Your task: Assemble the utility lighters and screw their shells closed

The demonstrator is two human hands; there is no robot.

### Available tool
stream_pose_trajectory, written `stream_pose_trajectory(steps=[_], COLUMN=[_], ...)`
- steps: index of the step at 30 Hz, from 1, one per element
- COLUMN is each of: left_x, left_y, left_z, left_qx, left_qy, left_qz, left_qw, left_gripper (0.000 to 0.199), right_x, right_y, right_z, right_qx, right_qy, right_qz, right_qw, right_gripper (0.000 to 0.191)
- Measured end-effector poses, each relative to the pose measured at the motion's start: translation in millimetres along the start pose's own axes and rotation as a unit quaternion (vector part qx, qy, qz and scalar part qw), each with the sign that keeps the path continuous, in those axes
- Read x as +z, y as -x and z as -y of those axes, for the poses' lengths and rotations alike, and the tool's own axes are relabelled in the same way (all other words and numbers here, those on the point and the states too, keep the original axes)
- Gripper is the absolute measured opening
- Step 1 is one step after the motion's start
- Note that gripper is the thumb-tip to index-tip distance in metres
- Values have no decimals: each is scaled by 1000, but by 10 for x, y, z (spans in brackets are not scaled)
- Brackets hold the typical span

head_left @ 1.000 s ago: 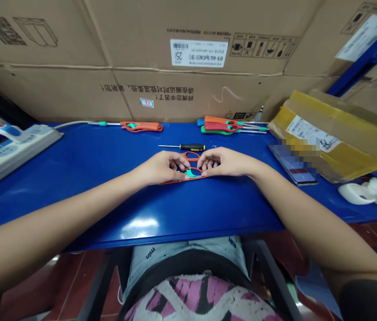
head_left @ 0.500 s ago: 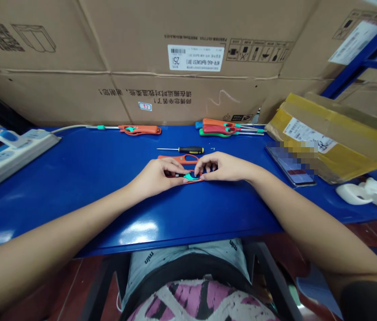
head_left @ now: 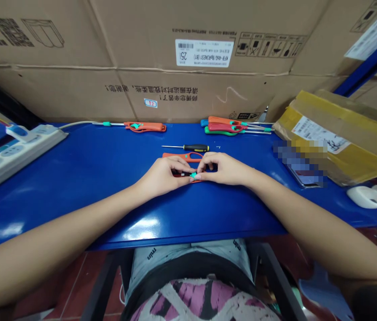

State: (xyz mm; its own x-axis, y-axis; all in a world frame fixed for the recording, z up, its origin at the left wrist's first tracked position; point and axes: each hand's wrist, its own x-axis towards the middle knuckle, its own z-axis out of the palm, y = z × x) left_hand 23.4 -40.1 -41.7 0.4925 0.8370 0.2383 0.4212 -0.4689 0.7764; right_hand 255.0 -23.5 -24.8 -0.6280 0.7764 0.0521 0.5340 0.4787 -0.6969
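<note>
Close together above the blue table, my left hand (head_left: 165, 177) and my right hand (head_left: 224, 168) work on one opened orange stick lighter shell. My left fingers and thumb are closed on the shell's left part, hiding most of it. My right thumb and fingers pinch at the green trigger (head_left: 193, 175) in the shell. A dark part shows beside the trigger. Just beyond my hands lies the other orange lighter shell half (head_left: 179, 157), its ring partly behind my right fingers. Past that rests a screwdriver (head_left: 196, 147) with a black and yellow handle.
An assembled orange stick lighter (head_left: 147, 127) lies at the back left. Several coloured lighters (head_left: 224, 128) are piled at the back right. A white power strip (head_left: 17, 154) stands at left. A phone (head_left: 300, 167), a taped carton (head_left: 342, 138) and a white tape roll (head_left: 364, 197) are at right.
My right thumb and fingertips have moved left onto the green trigger, covering more of it and the shell. The whole view has shifted slightly.
</note>
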Motion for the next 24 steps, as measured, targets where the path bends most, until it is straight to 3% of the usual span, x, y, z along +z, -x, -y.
stream_pose_trajectory(steps=[6, 9, 16, 20, 24], left_x=[-14, -125, -429, -417, -385], left_y=[-30, -69, -143, -140, -132], left_z=[12, 0, 27, 28, 12], left_qx=[9, 14, -83, -134, -141], left_qy=[-1, 6, 23, 37, 49], left_qz=[13, 71, 137, 132, 127], left_qw=[1000, 997, 987, 981, 981], left_gripper=[29, 26, 24, 28, 28], right_x=[-2, -7, -3, -2, -9], right_y=[-4, -6, -5, -5, -3], right_z=[-10, -9, -6, -22, -45], right_qx=[-33, -25, -13, -21, -31], right_qy=[-1, -3, 2, -2, -15], right_qz=[5, 10, 15, 14, 14], right_qw=[999, 1000, 1000, 1000, 999], right_gripper=[21, 19, 16, 16, 18])
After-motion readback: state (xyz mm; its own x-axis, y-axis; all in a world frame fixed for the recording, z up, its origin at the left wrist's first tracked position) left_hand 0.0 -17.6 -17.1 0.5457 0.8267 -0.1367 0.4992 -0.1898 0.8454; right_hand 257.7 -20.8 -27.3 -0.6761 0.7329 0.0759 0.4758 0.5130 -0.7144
